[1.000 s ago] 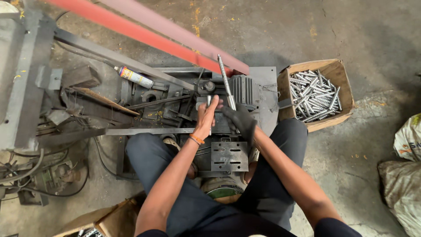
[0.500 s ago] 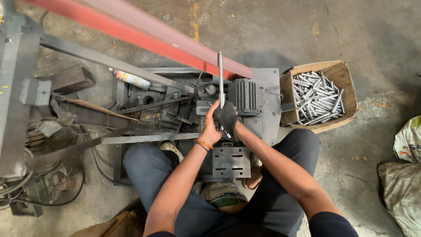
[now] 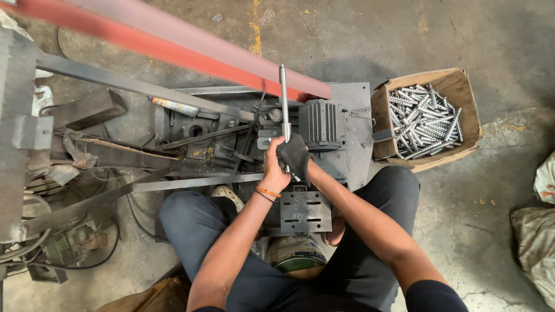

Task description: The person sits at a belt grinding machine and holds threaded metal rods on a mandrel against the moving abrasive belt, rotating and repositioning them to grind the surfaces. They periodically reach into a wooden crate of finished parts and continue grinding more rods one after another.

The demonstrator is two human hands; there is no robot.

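Note:
I sit over a low grey machine (image 3: pixel 347 104) on the floor. A long metal rod (image 3: pixel 283 98) stands almost upright in front of me, and both hands grip its lower end. My right hand (image 3: pixel 295 157), in a dark glove, wraps the rod. My bare left hand (image 3: pixel 273 167), with an orange band at the wrist, closes on it from the left, touching the glove. The rod's top reaches toward a red beam (image 3: pixel 173 49). Next to the rod is a ribbed dark motor (image 3: pixel 321 124).
A cardboard box (image 3: pixel 457 81) holding several grey metal rods stands to the right of the machine. A slotted metal plate (image 3: pixel 305 211) lies between my knees. Steel bars and scrap (image 3: pixel 87 150) crowd the left. Sacks (image 3: pixel 535 242) lie at the right edge.
The rod has swung from a slant near the motor to almost upright, and both hands have closed together on its lower end. The view has shifted slightly.

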